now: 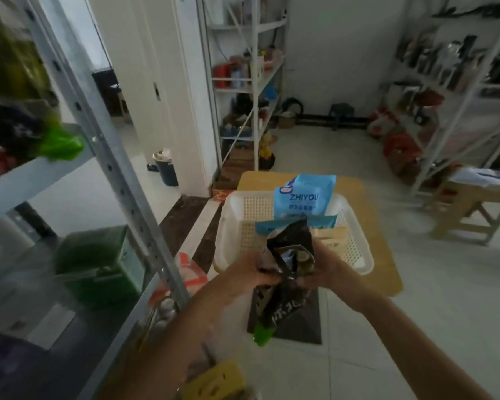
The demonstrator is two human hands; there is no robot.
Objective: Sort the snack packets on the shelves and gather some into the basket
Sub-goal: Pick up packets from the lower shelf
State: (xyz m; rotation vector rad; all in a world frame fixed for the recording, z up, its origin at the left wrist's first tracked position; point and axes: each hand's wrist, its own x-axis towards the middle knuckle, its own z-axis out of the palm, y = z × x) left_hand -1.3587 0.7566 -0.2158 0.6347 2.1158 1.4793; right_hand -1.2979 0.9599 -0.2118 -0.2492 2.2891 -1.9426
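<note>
Snack packets fill the centre of the frame: one black packet (pixel 290 249) is gripped by both hands just below centre, raised in front of the near rim of a white perforated basket (pixel 355 243). The left hand (pixel 253 274) is closed around the packet's left side; the right hand (pixel 321 269) is closed on its right edge, fingers curled tight. A second dark packet with a green corner (pixel 272 316) hangs below the hands, though which hand holds it cannot be told.

Inside the basket stand two light-blue packets marked "ZHIYOU" (pixel 303 197), leaning against the far wall, one behind the other. A further blue-edged packet (pixel 264 226) and a pale beige one (pixel 329 236) lie lower in the basket, partly hidden by the black packet.

The basket sits on a light wooden desk (pixel 384 255) at centre frame. A grey metal shelf unit (pixel 119 174) runs down the left side, carrying green and red packets, too blurred to count. Two more white shelf racks stand at upper centre (pixel 254 82) and upper right (pixel 456 90), stocked with indistinct goods. A wooden stool (pixel 468 209) sits at right.
</note>
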